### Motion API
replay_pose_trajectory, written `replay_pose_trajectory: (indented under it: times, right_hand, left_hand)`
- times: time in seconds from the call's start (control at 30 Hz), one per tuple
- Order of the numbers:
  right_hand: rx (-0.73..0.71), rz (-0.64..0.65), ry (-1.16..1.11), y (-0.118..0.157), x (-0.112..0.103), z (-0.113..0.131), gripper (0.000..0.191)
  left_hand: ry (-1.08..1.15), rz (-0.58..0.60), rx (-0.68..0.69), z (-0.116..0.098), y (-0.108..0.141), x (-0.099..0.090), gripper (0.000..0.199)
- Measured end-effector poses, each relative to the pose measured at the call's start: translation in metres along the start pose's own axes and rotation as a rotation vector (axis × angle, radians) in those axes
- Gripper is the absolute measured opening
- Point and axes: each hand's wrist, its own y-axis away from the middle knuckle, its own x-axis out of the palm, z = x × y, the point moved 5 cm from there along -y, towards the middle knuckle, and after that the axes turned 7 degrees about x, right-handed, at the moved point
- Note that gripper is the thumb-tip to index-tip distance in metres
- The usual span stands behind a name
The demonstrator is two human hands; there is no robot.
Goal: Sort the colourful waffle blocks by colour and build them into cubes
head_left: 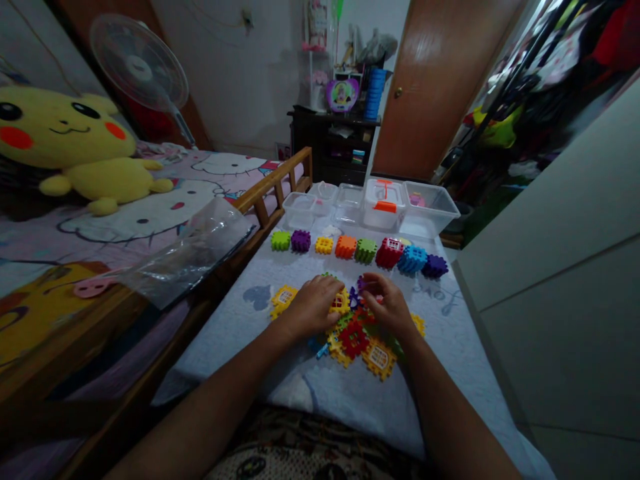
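Observation:
My left hand [315, 305] is closed around a yellow interlocking square [340, 301] with a window pattern, its thumb at the near edge. Just to the right, my right hand [387, 303] curls its fingers at a small purple interlocking piece [361, 283]. Between and below both hands lies a loose pile of flat toothed squares, among them a red square [354, 339] and a yellow printed square [379, 358]. Another yellow printed square [284, 300] lies left of my left hand. Parts of the pile are hidden under my hands.
Beyond the hands stands a row of assembled toothed blocks, from a lime green block [281, 241] to a dark purple block [435, 266]. Clear plastic containers [431, 208] line the table's far end. A bed's wooden rail [273, 180] runs along the left, a white cabinet [560, 267] along the right.

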Motion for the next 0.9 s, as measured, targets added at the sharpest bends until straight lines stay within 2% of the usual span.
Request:
replay_pose_trajectory:
  times: [0.2,0.63,0.9]
  right_hand:
    - [-0.011,-0.042,0.044,-0.002,-0.003,0.0,0.028]
    - [-0.002,-0.098,0.103,-0.004,-0.014,-0.002,0.028]
    - [-0.001,-0.109,0.091,-0.004,-0.013,-0.005,0.028]
  left_hand:
    - [-0.067,0.082,-0.001,-0.001,-0.005,0.004,0.037]
    - [-0.062,0.143,0.038,0.003,-0.014,0.006,0.036]
    - [-0.065,0.153,0.041,0.008,-0.016,0.008,0.044]
